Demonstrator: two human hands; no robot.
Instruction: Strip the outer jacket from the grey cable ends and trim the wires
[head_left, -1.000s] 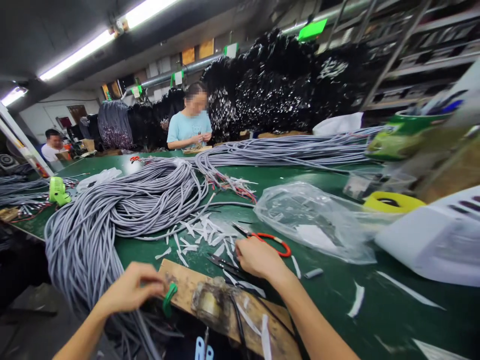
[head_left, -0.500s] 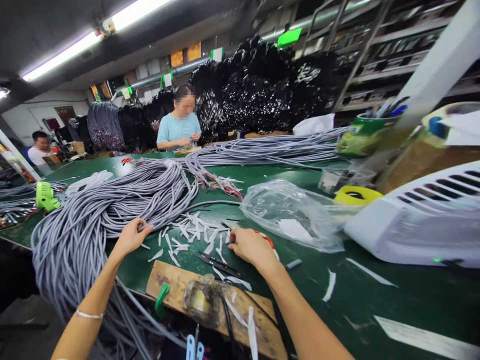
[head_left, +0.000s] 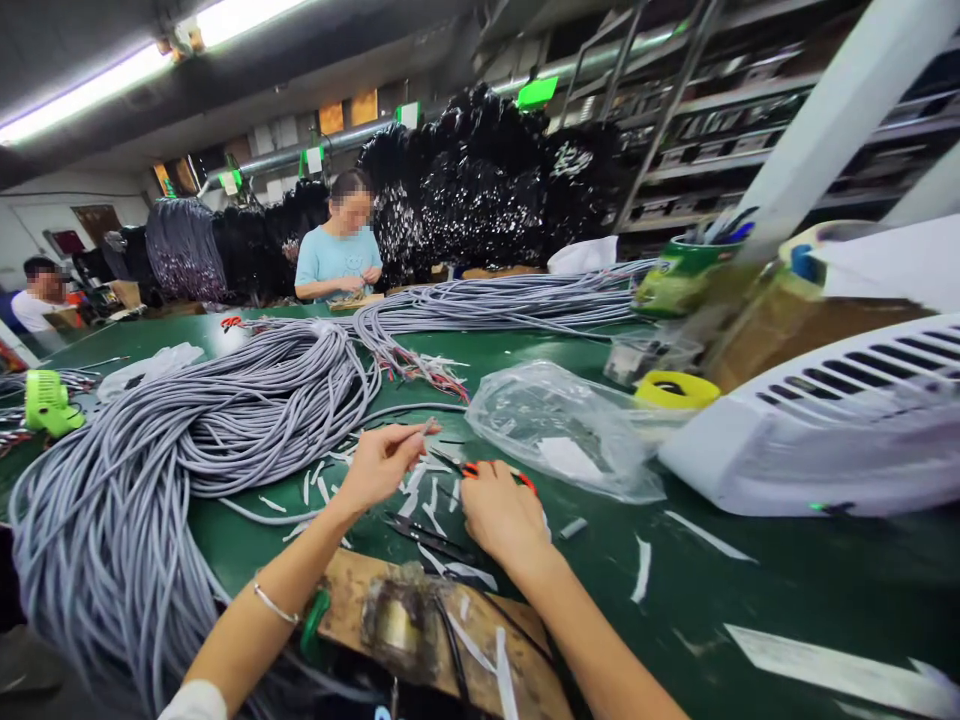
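Green and glossy, the table (head_left: 600,640) under strip lights (head_left: 86,93) bears smooth grey cables (head_left: 259,400) in ropy loops and a crumpled clear plastic bag (head_left: 517,402). The left hand (head_left: 377,468) pinches a cable end (head_left: 429,428) between its fingers over white scraps (head_left: 412,482), tip too small to make out; the right hand (head_left: 501,508) partly hides red-handled scissors (head_left: 470,470), and I can't tell whether its fingers grip.

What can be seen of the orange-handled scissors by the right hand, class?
The scissors show orange and black handles, seemingly plastic, and slim, dark, metallic-looking blades pointing left and away from the wearer. They lie roughly level at the green tabletop. The right hand covers much of the handles; whether it grips them, or the blades are open, is unclear.
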